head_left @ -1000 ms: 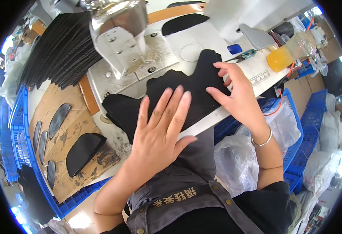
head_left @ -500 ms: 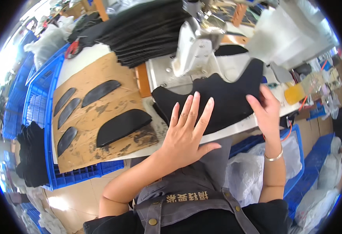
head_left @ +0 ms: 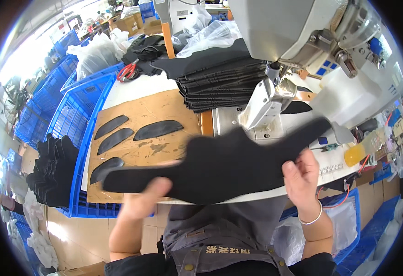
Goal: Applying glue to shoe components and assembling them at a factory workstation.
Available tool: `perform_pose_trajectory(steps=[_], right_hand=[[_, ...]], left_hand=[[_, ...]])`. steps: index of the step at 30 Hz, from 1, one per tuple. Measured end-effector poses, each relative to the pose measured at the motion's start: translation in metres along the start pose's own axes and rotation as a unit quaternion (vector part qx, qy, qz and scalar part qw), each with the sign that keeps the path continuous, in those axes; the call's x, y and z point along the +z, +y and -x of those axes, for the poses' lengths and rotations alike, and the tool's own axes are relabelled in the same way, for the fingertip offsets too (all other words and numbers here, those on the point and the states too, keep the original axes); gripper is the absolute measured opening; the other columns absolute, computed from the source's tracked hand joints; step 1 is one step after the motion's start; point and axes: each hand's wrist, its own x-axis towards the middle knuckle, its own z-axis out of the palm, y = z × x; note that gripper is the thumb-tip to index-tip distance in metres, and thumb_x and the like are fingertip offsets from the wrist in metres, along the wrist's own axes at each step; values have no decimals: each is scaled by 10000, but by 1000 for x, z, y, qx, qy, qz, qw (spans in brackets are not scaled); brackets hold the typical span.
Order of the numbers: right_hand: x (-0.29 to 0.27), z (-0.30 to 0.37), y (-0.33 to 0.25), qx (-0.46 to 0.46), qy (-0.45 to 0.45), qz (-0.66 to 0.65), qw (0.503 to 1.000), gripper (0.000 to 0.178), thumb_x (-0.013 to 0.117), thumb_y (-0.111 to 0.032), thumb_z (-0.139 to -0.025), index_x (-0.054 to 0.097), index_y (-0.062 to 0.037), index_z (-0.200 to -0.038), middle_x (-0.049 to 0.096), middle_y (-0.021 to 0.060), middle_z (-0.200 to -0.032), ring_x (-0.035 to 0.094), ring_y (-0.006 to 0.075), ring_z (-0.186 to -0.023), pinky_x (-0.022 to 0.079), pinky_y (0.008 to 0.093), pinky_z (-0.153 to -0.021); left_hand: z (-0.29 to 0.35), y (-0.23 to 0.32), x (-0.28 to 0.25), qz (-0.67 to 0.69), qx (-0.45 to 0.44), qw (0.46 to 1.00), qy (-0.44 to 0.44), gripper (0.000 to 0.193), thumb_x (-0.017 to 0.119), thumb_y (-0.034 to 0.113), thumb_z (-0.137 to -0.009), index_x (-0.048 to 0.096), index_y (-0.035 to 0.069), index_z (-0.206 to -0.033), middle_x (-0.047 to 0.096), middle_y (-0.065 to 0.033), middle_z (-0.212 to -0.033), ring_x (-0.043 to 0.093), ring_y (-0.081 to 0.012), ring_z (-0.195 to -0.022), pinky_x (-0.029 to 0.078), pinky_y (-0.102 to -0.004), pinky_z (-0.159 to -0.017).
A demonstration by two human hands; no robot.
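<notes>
A wide black fabric panel (head_left: 229, 170) with a notched upper edge is held up in front of me, slightly blurred by motion. My left hand (head_left: 141, 198) grips its left arm, thumb on top and fingers beneath. At the other end my right hand (head_left: 302, 177) pinches the lower right edge between thumb and fingers. The panel hangs over the table's front edge and covers part of the cardboard sheet (head_left: 141, 103). Just behind it stands the sewing machine's presser area (head_left: 268, 103), apart from the panel.
Several curved dark pieces (head_left: 158, 130) lie on the cardboard. A thick stack of black panels (head_left: 220, 83) sits behind, near red-handled scissors (head_left: 128, 71). Blue crates (head_left: 84, 110) stand on the left, with black pieces (head_left: 54, 170) over an edge. A yellow-tipped bottle (head_left: 355, 155) lies right.
The panel has come up off the machine bed and now spreads farther left. My left hand, flat on it before, now grips its left end. The view has tilted up.
</notes>
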Motion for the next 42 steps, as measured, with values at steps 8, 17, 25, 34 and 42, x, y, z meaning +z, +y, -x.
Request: perform_pose_trajectory(steps=[8,17,25,34,42], right_hand=[[-2,-6,15,80,-144,17,986,246,595,-14,-899,585,24,-1143,648,131,-998,659,163,-842,520,251,-750],[-18,7,22,160,-144,90,972,249,563,77,-835,625,17,-1069,677,99,-879,673,143,-795,534,248,-730],[-29,19,23,146,-133,178,964,199,591,41,-825,639,23,-1018,671,104,-838,670,160,-760,535,260,-690],[-33,26,29,171,-61,140,973,148,615,-44,-863,632,34,-987,664,122,-821,641,161,-731,511,257,-679],[-32,27,32,176,-50,149,972,155,602,-9,-848,634,32,-994,667,121,-828,642,165,-734,508,255,-671]], left_hand=[[-108,37,-95,162,72,956,232,336,602,194,-947,543,20,-1228,595,-111,-1218,593,-234,-1101,503,-392,-930],[-240,17,-7,-54,-89,988,-114,615,710,308,-844,467,-60,-1272,601,-252,-1146,627,-324,-1036,539,-356,-784],[-187,-21,-33,-384,388,798,256,439,697,179,-820,516,8,-1182,560,-140,-1048,535,-248,-838,452,-370,-738],[-139,-96,-35,-537,261,789,-143,119,719,158,-711,678,87,-798,591,-10,-998,535,-224,-942,396,-364,-873],[-146,-110,-25,-582,287,744,-160,107,691,109,-698,674,72,-796,600,-24,-986,541,-207,-930,427,-344,-843]])
